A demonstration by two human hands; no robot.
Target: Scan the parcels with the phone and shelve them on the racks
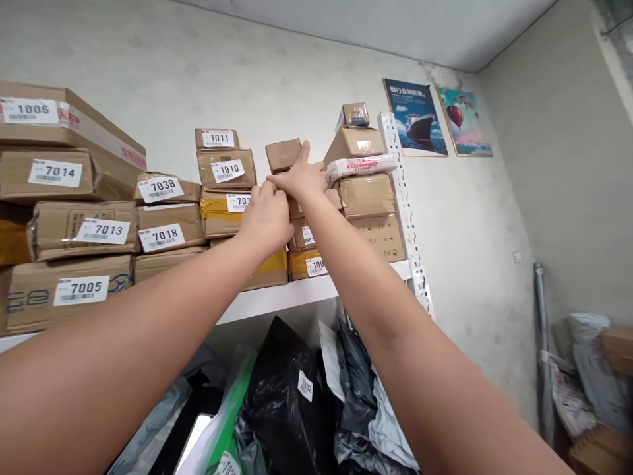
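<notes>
Both my arms reach up to cardboard boxes stacked on a white metal shelf [267, 301]. My left hand [267, 214] is in front of the stack beside the box labelled 1010 [228, 170]; its fingers are curled, and what they hold, if anything, is hidden. Just right of it, my right hand [302, 177] has its thumb and fingers spread at a small brown box [283, 156] on top of a stack. The palm side is hidden, and the hands overlap near the fingertips. Below them sits a yellow-taped box [304, 264], partly behind my right forearm.
Labelled boxes such as 7005 [82, 290] fill the shelf's left side. A perforated white post [403, 191] stands at its right end. Underneath lie a black bag [281, 396] and other plastic bags. Two posters [418, 119] hang on the wall, and a metal pole [542, 349] leans at right.
</notes>
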